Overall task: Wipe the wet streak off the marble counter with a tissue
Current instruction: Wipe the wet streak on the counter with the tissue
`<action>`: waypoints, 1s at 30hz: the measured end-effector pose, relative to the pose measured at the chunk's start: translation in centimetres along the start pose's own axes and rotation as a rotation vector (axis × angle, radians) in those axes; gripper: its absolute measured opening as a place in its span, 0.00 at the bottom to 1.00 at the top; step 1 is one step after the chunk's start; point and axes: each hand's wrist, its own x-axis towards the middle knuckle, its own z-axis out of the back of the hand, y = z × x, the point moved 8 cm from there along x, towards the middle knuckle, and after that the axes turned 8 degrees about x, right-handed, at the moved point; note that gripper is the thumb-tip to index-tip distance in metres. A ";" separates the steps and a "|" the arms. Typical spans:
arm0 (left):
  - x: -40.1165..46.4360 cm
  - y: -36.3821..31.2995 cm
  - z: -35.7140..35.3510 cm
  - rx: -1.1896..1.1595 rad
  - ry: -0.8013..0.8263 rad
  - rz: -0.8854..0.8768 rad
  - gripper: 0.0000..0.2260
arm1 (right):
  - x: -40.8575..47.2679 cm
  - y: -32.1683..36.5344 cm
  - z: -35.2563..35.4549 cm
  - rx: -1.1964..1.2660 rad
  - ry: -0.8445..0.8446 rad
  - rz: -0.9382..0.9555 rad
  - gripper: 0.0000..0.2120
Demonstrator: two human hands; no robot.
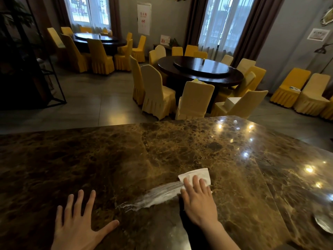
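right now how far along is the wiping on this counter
Done: the tissue is already on the marble counter. In hand: the right hand presses it flat at the wet streak's right end; the left hand rests flat. Left: nearly the whole streak shows.

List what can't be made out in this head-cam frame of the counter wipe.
- Tissue: near part hidden under the right hand.
- Wet streak: right end hidden by that hand and the tissue.
- Left hand: wrist cut off by the bottom edge.
- Metallic object: cut off by the right edge, unidentifiable.
- Wall poster: text too small.
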 end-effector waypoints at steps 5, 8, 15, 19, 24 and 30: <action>-0.3 -0.1 0.3 0.013 0.016 0.009 0.63 | -0.5 3.7 -1.9 0.063 0.018 0.033 0.34; -0.5 -0.3 0.5 0.037 0.026 0.017 0.63 | -2.2 8.6 -4.1 0.064 0.098 0.244 0.34; -0.6 -0.5 0.7 0.051 0.023 0.022 0.63 | -2.2 6.9 -3.3 0.018 0.051 0.301 0.29; -0.6 -0.4 0.6 0.040 0.028 0.018 0.62 | 0.2 -0.1 0.1 -0.012 -0.030 0.059 0.27; -0.4 -0.3 0.5 0.033 0.037 0.019 0.63 | 0.3 -0.6 -0.2 0.034 -0.051 -0.021 0.30; -0.5 -0.4 0.6 0.027 0.041 0.022 0.62 | -2.4 8.8 -4.2 0.059 0.096 0.262 0.32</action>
